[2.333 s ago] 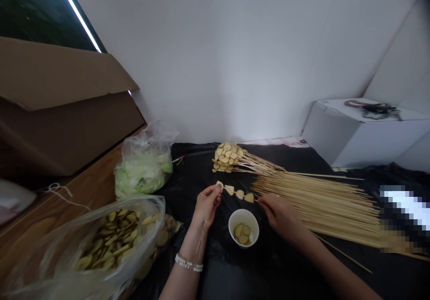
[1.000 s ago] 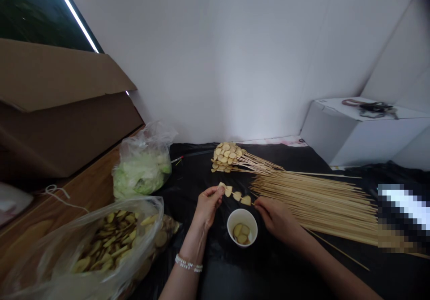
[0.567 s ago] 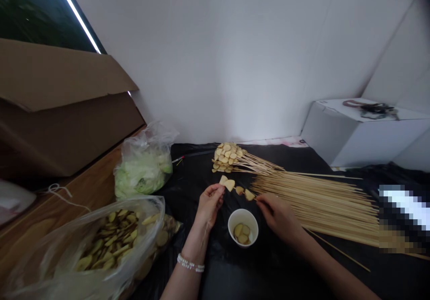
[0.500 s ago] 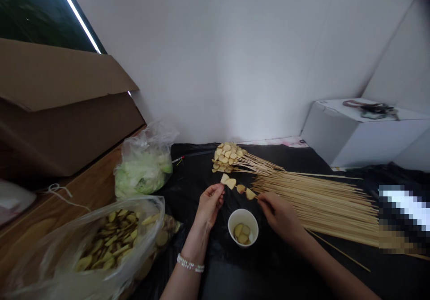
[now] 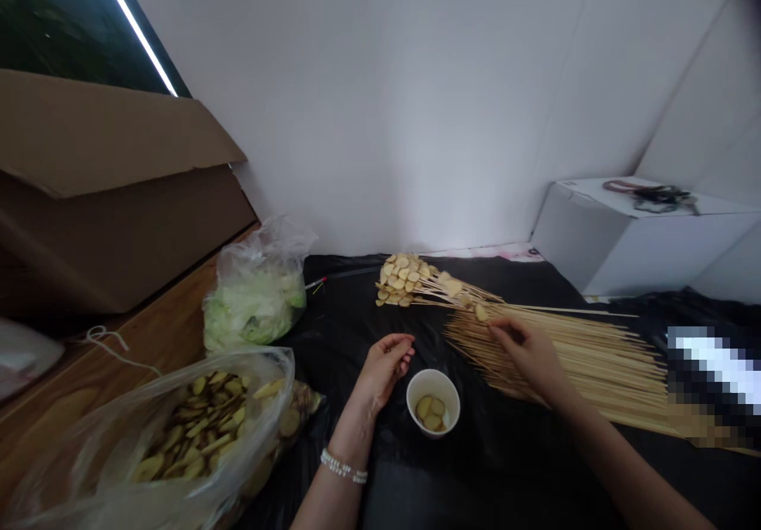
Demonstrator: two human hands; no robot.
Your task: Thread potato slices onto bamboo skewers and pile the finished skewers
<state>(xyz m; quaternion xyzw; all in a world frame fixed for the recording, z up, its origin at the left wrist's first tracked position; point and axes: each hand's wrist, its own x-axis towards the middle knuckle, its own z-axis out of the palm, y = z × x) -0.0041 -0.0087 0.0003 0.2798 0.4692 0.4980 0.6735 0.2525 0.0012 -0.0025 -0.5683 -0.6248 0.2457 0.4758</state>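
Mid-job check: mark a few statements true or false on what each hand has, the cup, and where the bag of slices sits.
1. The left hand holds a potato slice. False: its fingers are open and empty.
2. The white cup has potato slices in it. True.
3. The right hand is over the pile of bare sticks, pinching a loaded skewer. True.
4. The bag of slices lies to the right of the cup. False: it lies to the left, by the table's near edge.
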